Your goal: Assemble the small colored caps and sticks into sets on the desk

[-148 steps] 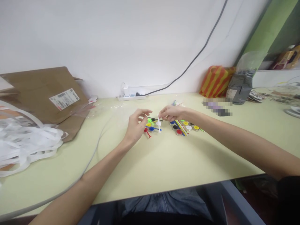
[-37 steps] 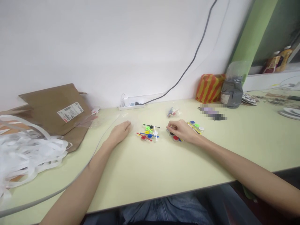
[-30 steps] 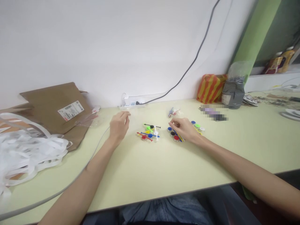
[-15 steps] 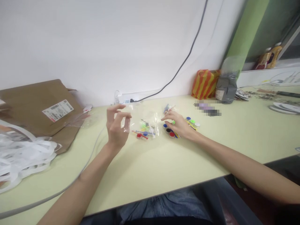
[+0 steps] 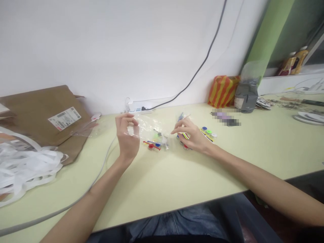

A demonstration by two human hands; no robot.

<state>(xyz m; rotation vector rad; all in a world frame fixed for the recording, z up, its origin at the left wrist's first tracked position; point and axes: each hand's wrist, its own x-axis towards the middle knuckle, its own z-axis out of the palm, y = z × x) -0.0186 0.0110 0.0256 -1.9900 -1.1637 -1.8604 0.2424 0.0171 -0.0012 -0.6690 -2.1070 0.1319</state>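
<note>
My left hand (image 5: 127, 136) is raised above the table, fingers curled and pinched on a clear plastic bag (image 5: 148, 126) that hangs over a small pile of coloured plastic discs and pins (image 5: 154, 143). My right hand (image 5: 192, 136) rests on a second pile of coloured discs and sticks (image 5: 208, 132), with a few coloured sticks held under its fingers and the forefinger and thumb pointing left toward the bag.
Pale yellow table (image 5: 177, 175). Brown paper bag (image 5: 45, 114) and white strips (image 5: 25, 165) at left. A grey cable (image 5: 83, 195) crosses the table. White power strip (image 5: 138, 106) at the wall. Striped bag (image 5: 222, 91) and grey pouch (image 5: 246, 96) at back right.
My left hand left the table, picked up the clear bag and lifted it over the left pile. My right hand lifted a little off the right pile with sticks in it.
</note>
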